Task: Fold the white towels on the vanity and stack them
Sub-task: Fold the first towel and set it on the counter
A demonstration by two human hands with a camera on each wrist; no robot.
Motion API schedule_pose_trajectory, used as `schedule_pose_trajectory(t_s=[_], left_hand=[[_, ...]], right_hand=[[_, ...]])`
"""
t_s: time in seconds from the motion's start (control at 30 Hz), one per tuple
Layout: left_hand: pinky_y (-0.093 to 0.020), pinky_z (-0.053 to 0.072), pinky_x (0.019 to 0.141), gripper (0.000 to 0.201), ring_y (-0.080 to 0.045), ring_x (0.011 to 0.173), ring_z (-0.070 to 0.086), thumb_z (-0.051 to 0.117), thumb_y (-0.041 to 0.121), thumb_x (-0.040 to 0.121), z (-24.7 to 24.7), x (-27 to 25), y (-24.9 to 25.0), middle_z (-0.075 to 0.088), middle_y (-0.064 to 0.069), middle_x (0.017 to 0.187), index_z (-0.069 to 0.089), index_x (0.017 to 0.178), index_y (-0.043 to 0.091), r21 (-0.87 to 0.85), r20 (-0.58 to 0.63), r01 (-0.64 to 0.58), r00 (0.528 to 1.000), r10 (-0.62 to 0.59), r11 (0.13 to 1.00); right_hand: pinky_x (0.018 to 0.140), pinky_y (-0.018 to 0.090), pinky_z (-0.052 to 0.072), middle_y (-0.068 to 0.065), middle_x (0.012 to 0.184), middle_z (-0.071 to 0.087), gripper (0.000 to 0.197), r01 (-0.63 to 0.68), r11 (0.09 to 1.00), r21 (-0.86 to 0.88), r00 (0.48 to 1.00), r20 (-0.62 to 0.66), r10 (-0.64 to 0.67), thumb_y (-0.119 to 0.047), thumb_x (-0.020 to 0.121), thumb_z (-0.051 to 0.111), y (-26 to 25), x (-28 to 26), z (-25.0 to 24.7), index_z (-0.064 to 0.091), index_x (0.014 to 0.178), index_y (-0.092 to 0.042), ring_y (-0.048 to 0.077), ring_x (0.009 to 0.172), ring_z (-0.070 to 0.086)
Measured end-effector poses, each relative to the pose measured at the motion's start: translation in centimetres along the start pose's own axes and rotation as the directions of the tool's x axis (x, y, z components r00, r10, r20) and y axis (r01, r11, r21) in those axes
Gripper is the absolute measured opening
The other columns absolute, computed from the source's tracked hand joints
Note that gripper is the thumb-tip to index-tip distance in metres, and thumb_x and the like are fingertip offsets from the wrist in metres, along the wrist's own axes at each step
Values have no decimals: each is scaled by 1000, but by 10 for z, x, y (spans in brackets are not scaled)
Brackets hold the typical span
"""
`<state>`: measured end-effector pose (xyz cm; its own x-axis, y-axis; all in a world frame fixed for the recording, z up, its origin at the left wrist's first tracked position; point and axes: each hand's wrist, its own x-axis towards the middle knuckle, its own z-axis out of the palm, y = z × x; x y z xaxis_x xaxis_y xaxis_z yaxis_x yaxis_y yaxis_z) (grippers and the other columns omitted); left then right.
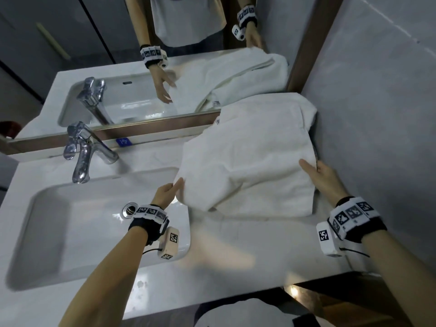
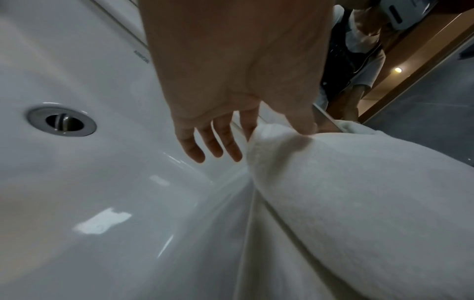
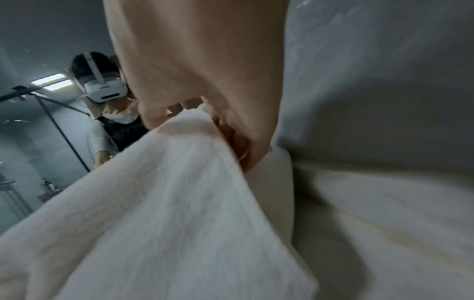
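Observation:
A white towel point(image 1: 247, 161) lies bunched on the vanity top point(image 1: 236, 251) to the right of the sink, its far end against the mirror and the side wall. My left hand point(image 1: 178, 185) pinches its near left corner between thumb and index finger, and the other fingers hang straight over the basin. In the left wrist view the left hand point(image 2: 279, 130) shows that pinch on the towel point(image 2: 359, 192). My right hand point(image 1: 311, 167) grips the right edge, thumb on top and fingers beneath. The right wrist view shows the right hand point(image 3: 197, 134) lifting the towel point(image 3: 166, 213). A flat white layer point(image 1: 271, 206) lies underneath.
The white sink basin point(image 1: 70, 232) with its drain point(image 1: 129, 210) sits at the left, and a chrome faucet point(image 1: 82, 156) stands behind it. The mirror point(image 1: 141, 90) runs along the back. A grey wall point(image 1: 377, 114) closes the right side.

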<state>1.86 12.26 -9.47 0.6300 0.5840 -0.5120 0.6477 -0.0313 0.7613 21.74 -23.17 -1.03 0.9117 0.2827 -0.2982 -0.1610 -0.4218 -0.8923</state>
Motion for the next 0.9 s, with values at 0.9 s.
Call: schedule_pose_trajectory(t_s=[0.9], left_hand=[[-41, 52, 86, 38, -27, 97, 56, 65, 16, 86, 9, -52, -34, 50, -17, 116, 39, 114, 10, -101, 20, 23, 1000, -21, 995]], right_hand=[[85, 35, 46, 15, 116, 62, 38, -115, 983, -142, 990, -98, 102, -23, 89, 62, 80, -58, -10, 52, 119, -2, 24, 101, 59]])
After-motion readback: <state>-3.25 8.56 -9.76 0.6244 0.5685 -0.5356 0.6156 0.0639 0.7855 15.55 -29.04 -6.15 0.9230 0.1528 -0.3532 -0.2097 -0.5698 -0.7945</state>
